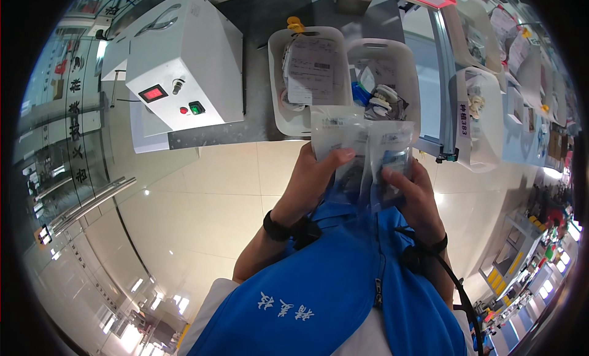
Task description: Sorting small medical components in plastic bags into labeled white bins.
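Observation:
Between my two hands are two clear plastic bags, side by side in front of the table edge. My left hand (314,177) is closed on the left plastic bag (336,130), its thumb laid across the front. Something dark shows low inside that bag. Closed on the right plastic bag (392,140), my right hand (416,187) presses its thumb against the film; blue and dark contents show through. I cannot make out what either bag contains. The tops of both bags overlap the near ends of two white bins.
The left white bin (277,104) holds printed papers and a yellow item; the right white bin (412,73) holds small bagged parts. A white machine (205,80) with a red display stands left on the dark table (257,126). More filled bins (488,138) stand beyond a metal frame (443,80).

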`<action>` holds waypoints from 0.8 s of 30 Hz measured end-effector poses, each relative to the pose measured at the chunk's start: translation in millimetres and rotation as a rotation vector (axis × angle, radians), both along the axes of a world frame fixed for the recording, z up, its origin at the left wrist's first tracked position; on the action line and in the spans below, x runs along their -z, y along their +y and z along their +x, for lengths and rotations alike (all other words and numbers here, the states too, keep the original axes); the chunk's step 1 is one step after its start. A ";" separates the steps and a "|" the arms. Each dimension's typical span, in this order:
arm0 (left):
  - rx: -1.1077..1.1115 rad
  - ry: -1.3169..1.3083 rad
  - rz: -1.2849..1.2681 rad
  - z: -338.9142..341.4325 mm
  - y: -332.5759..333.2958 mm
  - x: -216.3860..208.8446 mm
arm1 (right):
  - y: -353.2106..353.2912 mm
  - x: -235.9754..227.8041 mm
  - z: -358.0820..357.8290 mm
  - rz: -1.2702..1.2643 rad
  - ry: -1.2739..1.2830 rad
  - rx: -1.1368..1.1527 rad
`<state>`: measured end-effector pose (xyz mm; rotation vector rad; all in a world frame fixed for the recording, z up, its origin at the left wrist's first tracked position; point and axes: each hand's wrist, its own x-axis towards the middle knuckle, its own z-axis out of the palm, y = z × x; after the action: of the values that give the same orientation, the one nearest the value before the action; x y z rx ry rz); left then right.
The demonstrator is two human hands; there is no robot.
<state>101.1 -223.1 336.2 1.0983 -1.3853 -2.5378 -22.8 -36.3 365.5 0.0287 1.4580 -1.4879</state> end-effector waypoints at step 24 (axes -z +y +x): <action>0.112 0.025 -0.106 9.3 -6.7 -11.4 | 6.7 3.7 -0.9 0.022 -0.085 0.064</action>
<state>110.4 -229.9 347.6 0.9952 -1.5982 -2.5084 -23.7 -29.7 361.8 0.1518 1.4170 -1.5040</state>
